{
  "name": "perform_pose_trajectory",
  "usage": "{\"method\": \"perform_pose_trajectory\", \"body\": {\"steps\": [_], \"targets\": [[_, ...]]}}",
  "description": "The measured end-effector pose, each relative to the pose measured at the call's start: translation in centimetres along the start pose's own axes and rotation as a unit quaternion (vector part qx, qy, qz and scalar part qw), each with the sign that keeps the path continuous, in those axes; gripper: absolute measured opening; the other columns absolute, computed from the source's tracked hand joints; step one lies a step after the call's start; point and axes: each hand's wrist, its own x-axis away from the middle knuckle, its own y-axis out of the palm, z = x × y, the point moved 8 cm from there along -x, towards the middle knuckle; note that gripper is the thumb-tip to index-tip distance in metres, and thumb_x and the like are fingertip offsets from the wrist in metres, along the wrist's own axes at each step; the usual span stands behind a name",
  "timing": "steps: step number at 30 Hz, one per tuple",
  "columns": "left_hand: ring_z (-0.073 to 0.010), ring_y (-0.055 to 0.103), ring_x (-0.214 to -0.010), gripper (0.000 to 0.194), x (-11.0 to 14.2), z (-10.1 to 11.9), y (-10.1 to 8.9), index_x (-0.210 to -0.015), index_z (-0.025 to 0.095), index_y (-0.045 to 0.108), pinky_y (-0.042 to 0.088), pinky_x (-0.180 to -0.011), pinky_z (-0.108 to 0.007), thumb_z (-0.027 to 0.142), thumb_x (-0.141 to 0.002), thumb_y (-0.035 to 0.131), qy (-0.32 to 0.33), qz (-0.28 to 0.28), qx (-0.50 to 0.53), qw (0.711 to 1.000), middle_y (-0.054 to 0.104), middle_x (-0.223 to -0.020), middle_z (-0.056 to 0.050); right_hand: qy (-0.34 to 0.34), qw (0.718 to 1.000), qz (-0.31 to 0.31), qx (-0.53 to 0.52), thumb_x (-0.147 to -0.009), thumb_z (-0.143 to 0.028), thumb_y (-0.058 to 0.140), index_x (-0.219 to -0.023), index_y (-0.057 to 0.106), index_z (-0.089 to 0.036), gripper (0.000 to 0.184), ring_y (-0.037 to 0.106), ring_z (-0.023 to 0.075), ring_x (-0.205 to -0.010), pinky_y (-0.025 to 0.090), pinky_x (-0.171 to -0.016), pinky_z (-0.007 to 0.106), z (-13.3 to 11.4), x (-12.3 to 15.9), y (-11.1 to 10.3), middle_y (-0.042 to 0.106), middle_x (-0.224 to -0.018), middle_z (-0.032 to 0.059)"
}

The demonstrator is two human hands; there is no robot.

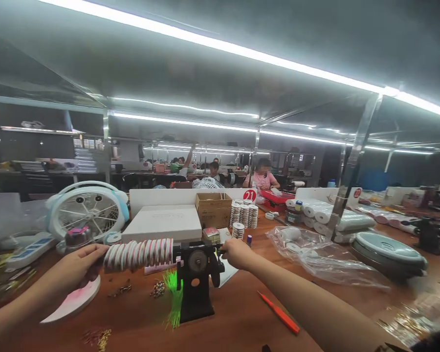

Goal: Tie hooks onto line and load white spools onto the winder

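Thread wound in pink and white bands (137, 254) fills a horizontal spindle that juts toward 9 o'clock from a small black hand winder (196, 278) standing on a wooden workbench (238, 325). The left hand (81, 266) lies at the roll's far end, its fingers against the last bands; whether they are actually gripping cannot be told from this view. The right hand (238, 253) sits at 3 o'clock from the roll, its fingers curled closed over the winder's upper right side. At 6 o'clock from the winder's top, a green bristly tuft (174, 298) leans against its base, while gold trimmings (157, 289) lie scattered at about 8 o'clock. A pink-smeared white crescent of card (73, 299) rests under the left hand, and an orange-handled pick (279, 313) lies at 4 o'clock. Toward 11 o'clock stand a white desk fan (88, 210) and a flat white box (161, 222). A cardboard carton (213, 210) and stacked spools (244, 215) sit near 1 o'clock, with a clear plastic bag (322, 254) and a grey-green lidded tub (388, 254) farther toward 3 o'clock. Beyond the bench, a person in a pink top (262, 178) sits at a red tray (275, 198).
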Motion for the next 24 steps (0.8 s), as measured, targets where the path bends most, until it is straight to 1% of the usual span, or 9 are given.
{"method": "perform_pose_trajectory", "body": {"steps": [3,6,10,13,15,18,21,22,24], "targets": [[-0.0068,0.034,-0.038,0.031,-0.4,-0.8,-0.5,-0.078,0.016,0.055,0.017,-0.040,-0.019,0.047,-0.076,0.055,-0.016,-0.004,0.034,0.999,0.040,-0.040,0.010,0.000,0.999,0.045,-0.006,-0.081,-0.015,0.052,-0.099,0.069,-0.022,0.026,0.060,0.0212,-0.088,0.041,-0.073,0.027,0.0,0.6,-1.2,0.066,-0.095,0.0091],[-0.0087,0.039,-0.044,0.034,0.1,-1.0,-0.3,-0.072,0.017,0.056,0.021,-0.041,-0.020,0.051,-0.069,0.060,-0.014,-0.029,0.055,0.998,0.045,-0.045,0.007,-0.004,0.998,0.069,-0.011,-0.082,-0.015,0.051,-0.104,0.067,-0.026,0.029,0.060,0.0211,-0.090,0.040,-0.075,0.027,-0.3,1.4,-1.8,0.065,-0.099,0.0080],[-0.0106,0.042,-0.048,0.040,0.8,-1.0,-0.1,-0.081,0.018,0.060,0.024,-0.042,-0.020,0.055,-0.066,0.060,-0.001,-0.049,0.072,0.996,0.047,-0.053,0.005,-0.011,0.997,0.077,-0.014,-0.082,-0.016,0.052,-0.097,0.069,-0.024,0.024,0.060,0.0223,-0.091,0.039,-0.073,0.027,-0.6,1.9,-2.3,0.066,-0.098,0.0082],[-0.0115,0.042,-0.045,0.043,0.7,-1.4,-0.5,-0.086,0.018,0.060,0.023,-0.040,-0.020,0.056,-0.065,0.060,0.000,-0.040,0.066,0.997,0.045,-0.051,0.006,-0.022,0.997,0.071,-0.020,-0.076,-0.017,0.060,-0.090,0.071,-0.022,0.018,0.061,0.0227,-0.087,0.040,-0.067,0.026,-0.6,1.7,-3.0,0.067,-0.092,0.0081],[-0.0124,0.042,-0.044,0.043,0.6,-1.9,-0.9,-0.086,0.019,0.059,0.024,-0.041,-0.021,0.056,-0.065,0.059,0.000,-0.034,0.054,0.998,0.044,-0.049,0.006,-0.031,0.997,0.066,-0.028,-0.068,-0.016,0.068,-0.091,0.070,-0.022,0.024,0.062,0.0219,-0.082,0.040,-0.064,0.025,-0.5,1.5,-3.9,0.068,-0.088,0.0061],[-0.0134,0.040,-0.042,0.040,1.2,-3.2,-1.5,-0.074,0.020,0.056,0.024,-0.041,-0.023,0.059,-0.066,0.056,-0.006,-0.028,0.030,0.999,0.045,-0.045,0.005,-0.030,0.994,0.097,-0.038,-0.067,-0.019,0.069,-0.098,0.068,-0.017,0.031,0.062,0.0240,-0.083,0.042,-0.067,0.027,-0.6,1.1,-6.2,0.068,-0.089,0.0091],[-0.0142,0.040,-0.043,0.038,3.5,-4.7,-1.7,-0.061,0.021,0.053,0.027,-0.045,-0.025,0.058,-0.066,0.056,0.029,-0.048,-0.027,0.998,0.046,-0.045,0.003,-0.026,0.985,0.163,-0.051,-0.080,-0.024,0.055,-0.105,0.065,-0.012,0.029,0.058,0.0259,-0.095,0.042,-0.078,0.032,-1.8,1.1,-8.7,0.063,-0.104,0.0150],[-0.0153,0.041,-0.045,0.035,4.7,-4.8,-1.5,-0.059,0.021,0.053,0.029,-0.048,-0.027,0.055,-0.069,0.054,0.078,-0.063,-0.094,0.991,0.047,-0.046,0.003,-0.034,0.981,0.181,-0.058,-0.084,-0.024,0.051,-0.107,0.064,-0.013,0.029,0.058,0.0247,-0.097,0.041,-0.081,0.032,-2.7,1.2,-9.2,0.061,-0.106,0.0146],[-0.0196,0.049,-0.053,0.024,6.9,-5.7,-1.2,-0.057,0.022,0.057,0.031,-0.052,-0.029,0.043,-0.070,0.054,0.139,-0.079,-0.238,0.958,0.056,-0.054,-0.001,-0.063,0.975,0.200,-0.073,-0.087,-0.027,0.047,-0.107,0.063,-0.015,0.028,0.058,0.0211,-0.095,0.041,-0.083,0.030,-5.1,1.7,-9.8,0.061,-0.106,0.0116]]}}
